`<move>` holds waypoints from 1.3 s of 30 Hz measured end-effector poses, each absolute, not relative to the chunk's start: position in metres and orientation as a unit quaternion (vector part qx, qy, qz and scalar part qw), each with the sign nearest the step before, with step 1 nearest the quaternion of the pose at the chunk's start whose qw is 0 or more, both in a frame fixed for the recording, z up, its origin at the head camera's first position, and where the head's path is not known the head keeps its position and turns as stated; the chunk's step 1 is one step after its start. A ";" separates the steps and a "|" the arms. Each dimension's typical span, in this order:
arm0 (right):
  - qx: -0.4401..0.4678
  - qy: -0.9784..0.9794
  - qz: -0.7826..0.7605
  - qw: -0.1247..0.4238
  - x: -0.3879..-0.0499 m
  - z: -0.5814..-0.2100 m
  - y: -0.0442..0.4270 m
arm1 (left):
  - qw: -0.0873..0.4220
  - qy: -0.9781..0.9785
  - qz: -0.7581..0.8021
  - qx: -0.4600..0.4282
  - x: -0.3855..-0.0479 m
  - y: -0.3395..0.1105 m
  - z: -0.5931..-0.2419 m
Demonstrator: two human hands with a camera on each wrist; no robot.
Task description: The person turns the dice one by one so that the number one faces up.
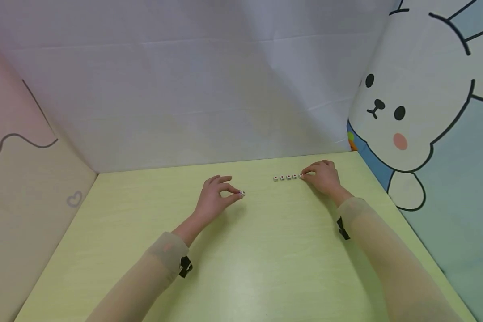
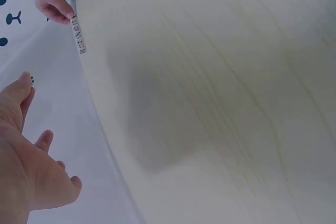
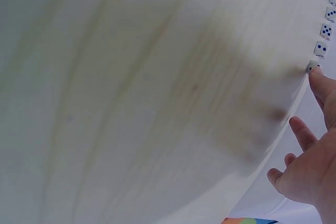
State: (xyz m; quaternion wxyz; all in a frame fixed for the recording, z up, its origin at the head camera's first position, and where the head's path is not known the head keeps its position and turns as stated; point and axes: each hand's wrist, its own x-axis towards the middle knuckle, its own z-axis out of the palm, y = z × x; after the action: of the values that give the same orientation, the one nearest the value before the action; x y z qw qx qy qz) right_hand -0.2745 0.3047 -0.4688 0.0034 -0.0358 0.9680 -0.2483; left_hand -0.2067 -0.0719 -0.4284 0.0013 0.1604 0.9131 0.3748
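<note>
My left hand (image 1: 211,201) pinches a small white die (image 1: 242,193) between thumb and index finger, above the table and left of a row of dice. Its other fingers spread away from the die. Along the table's far part runs a short row of several white dice (image 1: 288,177), with small gaps between them. My right hand (image 1: 324,178) is at the row's right end, thumb and index finger on the last die (image 3: 313,67). In the right wrist view, blue and red pips show on the dice, and the thumb partly covers that end die.
A pale yellow wooden table (image 1: 257,259) spreads beneath both arms. White cloth (image 1: 185,98) hangs along its far edge. A side cloth with a cartoon animal (image 1: 418,112) rises at the right, and a pink and cream one (image 1: 28,192) at the left.
</note>
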 end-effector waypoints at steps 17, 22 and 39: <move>-0.041 0.965 -0.260 0.000 -0.277 -0.465 0.306 | 0.040 0.833 0.543 0.101 -0.209 -0.060 -0.430; -0.041 0.964 -0.261 -0.001 -0.278 -0.462 0.307 | 0.042 0.895 0.431 0.107 -0.214 -0.060 -0.439; -0.040 0.961 -0.274 0.001 -0.275 -0.457 0.309 | 0.040 0.961 0.224 0.156 -0.207 -0.060 -0.434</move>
State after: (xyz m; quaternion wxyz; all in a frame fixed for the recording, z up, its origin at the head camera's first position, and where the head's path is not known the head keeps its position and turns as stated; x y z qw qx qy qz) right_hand -0.2750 0.3091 -0.4567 0.0009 -0.0400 0.9609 -0.2739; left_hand -0.2067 -0.0601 -0.4341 0.0395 0.1556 0.9612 0.2242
